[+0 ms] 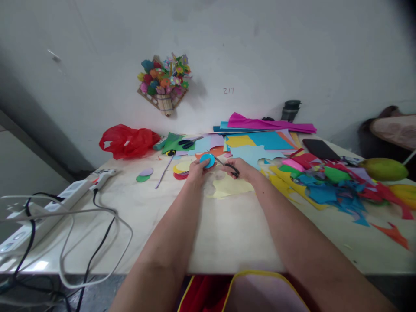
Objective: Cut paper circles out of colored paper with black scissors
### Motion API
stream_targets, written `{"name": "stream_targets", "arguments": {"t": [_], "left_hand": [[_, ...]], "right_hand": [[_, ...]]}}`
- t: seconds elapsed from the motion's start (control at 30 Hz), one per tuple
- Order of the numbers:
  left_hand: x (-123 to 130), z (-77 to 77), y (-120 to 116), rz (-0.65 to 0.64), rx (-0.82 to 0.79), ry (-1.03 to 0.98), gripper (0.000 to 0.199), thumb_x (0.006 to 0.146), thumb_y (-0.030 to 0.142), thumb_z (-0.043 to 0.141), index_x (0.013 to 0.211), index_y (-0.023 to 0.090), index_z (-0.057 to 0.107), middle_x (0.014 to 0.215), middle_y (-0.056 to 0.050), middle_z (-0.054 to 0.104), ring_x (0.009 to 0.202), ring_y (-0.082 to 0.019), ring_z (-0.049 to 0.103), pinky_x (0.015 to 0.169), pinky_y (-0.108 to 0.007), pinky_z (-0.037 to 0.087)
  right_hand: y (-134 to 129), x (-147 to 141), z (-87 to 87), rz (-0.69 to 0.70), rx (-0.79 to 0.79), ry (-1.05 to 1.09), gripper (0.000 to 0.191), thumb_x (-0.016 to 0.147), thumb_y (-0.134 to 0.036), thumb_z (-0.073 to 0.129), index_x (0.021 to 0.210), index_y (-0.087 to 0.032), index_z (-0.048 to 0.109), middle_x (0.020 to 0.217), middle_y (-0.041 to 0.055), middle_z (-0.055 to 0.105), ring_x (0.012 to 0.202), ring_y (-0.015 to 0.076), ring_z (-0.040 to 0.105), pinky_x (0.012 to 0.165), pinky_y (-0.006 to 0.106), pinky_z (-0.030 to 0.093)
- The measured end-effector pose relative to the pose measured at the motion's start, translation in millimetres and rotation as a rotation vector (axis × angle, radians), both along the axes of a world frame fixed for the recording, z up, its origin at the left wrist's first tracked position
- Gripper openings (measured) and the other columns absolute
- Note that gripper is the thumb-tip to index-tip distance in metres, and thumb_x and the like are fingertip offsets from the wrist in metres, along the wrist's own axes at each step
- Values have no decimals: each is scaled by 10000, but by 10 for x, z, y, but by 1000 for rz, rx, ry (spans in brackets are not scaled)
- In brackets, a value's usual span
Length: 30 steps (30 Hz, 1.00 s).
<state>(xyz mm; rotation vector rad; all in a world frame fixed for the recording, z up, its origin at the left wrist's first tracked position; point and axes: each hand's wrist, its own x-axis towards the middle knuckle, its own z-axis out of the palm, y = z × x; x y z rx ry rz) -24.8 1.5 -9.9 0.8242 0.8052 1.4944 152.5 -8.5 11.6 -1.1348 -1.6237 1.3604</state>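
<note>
Left hand (196, 170) has fingers pinched on a blue paper disc (208, 161), thumb across its face, probably to keep it flat and steady. Right hand (244, 167) has fingers clamped on the handles of the scissors (232, 169); blades at the disc's right edge, contact can't be told. Both hands sit over the tabletop (234, 242), disc between them, likely so the left can feed the edge to the blades. Pale yellow offcut (230, 186) lies just below. Yellow and red cut pieces sit beside the left hand; scrap pile (328, 190) is off right, seemingly out of the working spot. Writing: handwritten number (228, 91) on the wall, looks like "217". No brand legible.
</note>
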Motion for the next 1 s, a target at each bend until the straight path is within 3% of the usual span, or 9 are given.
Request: {"name": "stream_targets", "arguments": {"t": [0.3,1.0], "left_hand": [[26,8,-15,-12,41,-23,262,525,204,854,714,102,703,716,-78,723,684,-203,697,778,-379,580],[37,10,-17,-14,10,-33,214,561,181,822,720,116,694,726,-70,717,714,-217,709,774,-371,575]], "right_hand": [[-35,2,14,3,-3,6,329,694,-306,747,578,-186,463,411,-46,461,348,63,379,336,185,283],[-94,-46,75,-24,14,-6,343,701,-294,738,556,-189,445,409,-43,460,334,61,374,331,192,278]]}}
